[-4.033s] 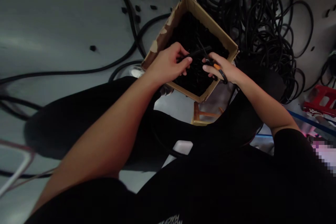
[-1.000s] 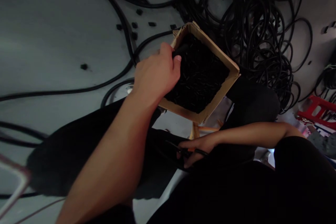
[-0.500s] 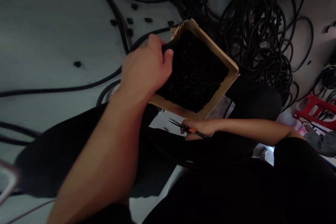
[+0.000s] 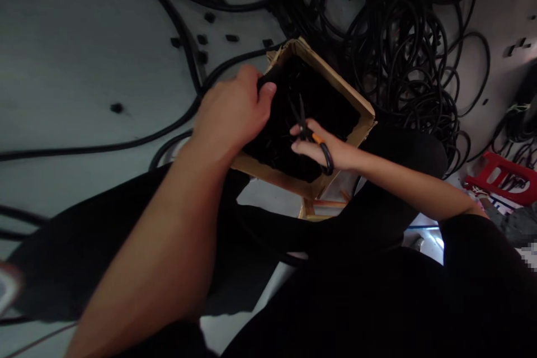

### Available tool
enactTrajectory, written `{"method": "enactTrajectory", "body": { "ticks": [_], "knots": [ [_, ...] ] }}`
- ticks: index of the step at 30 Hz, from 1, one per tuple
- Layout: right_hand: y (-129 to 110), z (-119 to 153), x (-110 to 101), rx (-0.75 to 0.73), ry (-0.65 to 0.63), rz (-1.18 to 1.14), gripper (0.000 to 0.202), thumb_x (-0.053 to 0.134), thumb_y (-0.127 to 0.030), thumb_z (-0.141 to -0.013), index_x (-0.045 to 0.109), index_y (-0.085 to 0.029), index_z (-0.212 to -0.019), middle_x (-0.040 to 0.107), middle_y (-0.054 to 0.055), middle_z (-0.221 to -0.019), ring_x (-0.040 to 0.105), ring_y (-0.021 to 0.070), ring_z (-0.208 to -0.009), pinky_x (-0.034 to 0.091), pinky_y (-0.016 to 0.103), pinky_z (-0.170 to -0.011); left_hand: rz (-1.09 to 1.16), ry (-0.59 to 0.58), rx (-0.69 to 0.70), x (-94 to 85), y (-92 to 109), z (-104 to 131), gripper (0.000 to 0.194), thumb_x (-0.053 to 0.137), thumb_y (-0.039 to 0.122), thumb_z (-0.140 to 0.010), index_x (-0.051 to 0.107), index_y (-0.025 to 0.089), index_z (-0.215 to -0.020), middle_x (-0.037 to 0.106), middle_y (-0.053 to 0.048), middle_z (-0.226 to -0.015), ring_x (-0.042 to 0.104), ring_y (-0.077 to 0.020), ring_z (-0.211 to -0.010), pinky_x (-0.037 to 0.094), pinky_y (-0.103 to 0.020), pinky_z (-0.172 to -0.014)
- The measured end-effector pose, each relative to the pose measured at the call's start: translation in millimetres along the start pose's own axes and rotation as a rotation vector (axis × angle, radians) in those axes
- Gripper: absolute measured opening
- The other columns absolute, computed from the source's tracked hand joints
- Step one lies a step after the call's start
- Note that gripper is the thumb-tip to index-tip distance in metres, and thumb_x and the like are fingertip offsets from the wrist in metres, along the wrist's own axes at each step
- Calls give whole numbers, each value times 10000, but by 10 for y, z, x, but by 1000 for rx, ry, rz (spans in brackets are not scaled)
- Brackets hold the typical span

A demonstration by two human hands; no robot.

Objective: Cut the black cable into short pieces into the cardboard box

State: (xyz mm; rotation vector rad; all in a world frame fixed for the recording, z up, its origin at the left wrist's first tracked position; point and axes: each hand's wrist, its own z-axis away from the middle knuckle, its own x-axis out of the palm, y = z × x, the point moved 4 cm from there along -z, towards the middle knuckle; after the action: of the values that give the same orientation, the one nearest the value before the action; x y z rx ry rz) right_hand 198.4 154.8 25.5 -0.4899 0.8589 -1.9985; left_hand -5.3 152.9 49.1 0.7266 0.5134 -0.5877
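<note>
My left hand (image 4: pixel 235 106) is closed at the left rim of a cardboard box (image 4: pixel 272 179). A thick black cable (image 4: pixel 272 74) sticks out between its thumb and forefinger, over the box; most of it is hidden by the hand. Black pieces (image 4: pixel 277 148) too dark to make out singly lie inside the box. Over the box's opening, my right hand (image 4: pixel 325 145) grips scissors (image 4: pixel 305 130) with black and orange handles. Their blades are parted and point up and left, just right of the cable.
Black cables (image 4: pixel 403 39) lie tangled on the grey floor (image 4: pixel 62 67) beyond the box, with short black bits (image 4: pixel 231 38) scattered about. A red plastic stool or frame (image 4: pixel 499 176) is at the right. Wooden bars (image 4: pixel 323 207) show below the box, between my dark-clothed legs.
My right hand has risen from below the box's near edge to over its opening, bringing the scissors beside the cable. The blades have parted more. My left hand has barely moved.
</note>
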Motion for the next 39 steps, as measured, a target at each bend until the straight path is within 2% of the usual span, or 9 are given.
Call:
{"method": "enactTrajectory", "body": {
  "ticks": [4,8,12,16,23,28,30,34,39],
  "knots": [
    [-118,-325,-478,-166,-12,373,344,714,-226,-1035,565,-213,-1345,710,79,-1266,697,207,-1113,597,370,-1078,2,-24,32,35,69,-58,617,432,581,-1216,642,170,-1626,766,-175,-1627,674,-501,-1595,493,-616,-1380],
    [-6,-464,-639,-220,-45,461,335,674,-211,-1061,547,-234,-1370,708,78,-1263,676,208,-1061,588,372,-1043,3,-54,87,228,-28,-179,589,487,668,-1185,688,276,-1576,820,-138,-1508,732,-458,-1529,562,-532,-1319],
    [109,-522,-600,-208,-92,462,308,658,-212,-1075,538,-231,-1358,669,30,-1123,632,201,-976,566,362,-977,51,-83,209,422,-145,-239,536,508,636,-1167,724,299,-1523,851,-140,-1404,770,-450,-1443,611,-538,-1250],
    [155,-571,-577,-207,-107,461,246,659,-221,-1094,531,-233,-1303,652,16,-1072,611,210,-981,556,357,-968,83,-85,267,515,-213,-270,455,536,589,-1162,754,297,-1434,871,-137,-1264,786,-435,-1365,637,-515,-1177],
    [117,-495,-507,-155,-108,461,144,623,-314,-1170,529,-247,-1257,725,49,-1155,680,219,-1028,545,359,-975,74,-108,238,595,-337,-308,415,549,625,-1167,763,279,-1244,861,-120,-1163,797,-421,-1329,630,-474,-1129],
    [170,-509,-396,-108,-88,498,133,597,-357,-1191,556,-253,-1262,756,57,-1141,711,240,-1032,547,363,-969,2,-129,199,600,-362,-283,487,427,602,-1208,755,245,-1259,857,-59,-1160,769,-352,-1417,603,-401,-1138],
    [208,-527,-348,-74,-85,526,133,598,-360,-1190,572,-250,-1261,771,68,-1147,725,251,-1038,549,364,-962,-54,-179,150,605,-352,-280,450,451,559,-1205,760,236,-1264,866,-97,-1206,791,-379,-1386,612,-441,-1126],
    [252,-507,-250,19,-104,576,159,607,-350,-1184,609,-228,-1287,798,89,-1147,761,262,-1030,555,355,-947,-249,-322,81,684,-355,-281,463,434,487,-1207,781,196,-1310,853,-248,-1279,833,-503,-1287,638,-608,-1090],
    [321,-418,-128,131,-200,593,202,611,-302,-1161,591,-206,-1337,821,103,-1153,782,246,-962,557,329,-882,-268,-351,125,873,-476,-287,412,618,517,-1147,811,238,-1381,875,-200,-1252,833,-512,-1302,649,-597,-1131]
  ]
}}
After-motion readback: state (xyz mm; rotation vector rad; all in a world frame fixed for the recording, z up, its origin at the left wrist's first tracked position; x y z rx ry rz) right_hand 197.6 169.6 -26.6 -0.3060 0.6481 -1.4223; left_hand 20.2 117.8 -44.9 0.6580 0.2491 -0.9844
